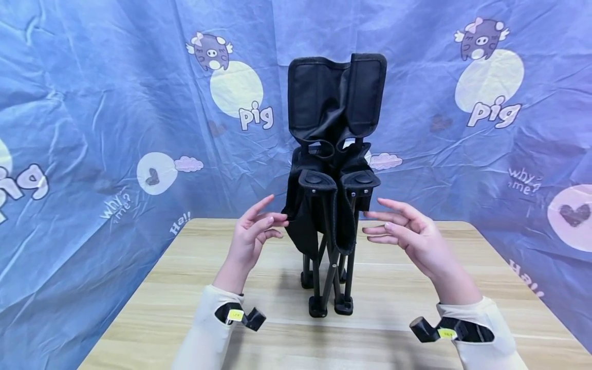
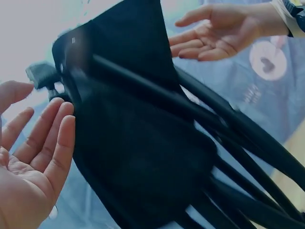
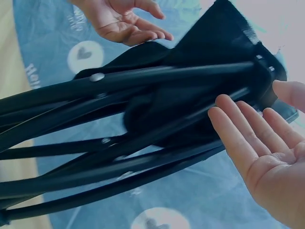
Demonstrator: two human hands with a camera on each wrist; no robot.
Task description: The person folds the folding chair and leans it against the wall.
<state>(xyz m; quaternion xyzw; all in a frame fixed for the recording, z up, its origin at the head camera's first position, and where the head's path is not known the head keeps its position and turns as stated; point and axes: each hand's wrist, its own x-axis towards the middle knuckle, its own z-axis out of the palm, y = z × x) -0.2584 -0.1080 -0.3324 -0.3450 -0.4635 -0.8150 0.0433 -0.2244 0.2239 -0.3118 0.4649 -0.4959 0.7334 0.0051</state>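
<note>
A black folding chair point(image 1: 319, 205) stands upright and folded on the wooden table. Its fabric back point(image 1: 319, 97) rises at the top, and the crossed metal legs point(image 3: 167, 78) end in black feet. On the chair's left side is my left hand point(image 1: 254, 231), fingers extended, with the fingertips at the edge of the fabric. My right hand point(image 1: 418, 239) is on the other side, its fingers spread toward the chair. Neither hand grips anything. In the left wrist view the left hand point(image 2: 38, 157) is beside the dark fabric; whether it touches is unclear.
The wooden table point(image 1: 185, 308) extends around the chair's feet. Behind it hangs a wrinkled blue cloth point(image 1: 115, 77) printed with pigs, hearts and words. Each wrist wears a small black camera, the left camera point(image 1: 254, 318) and the right camera point(image 1: 424, 329).
</note>
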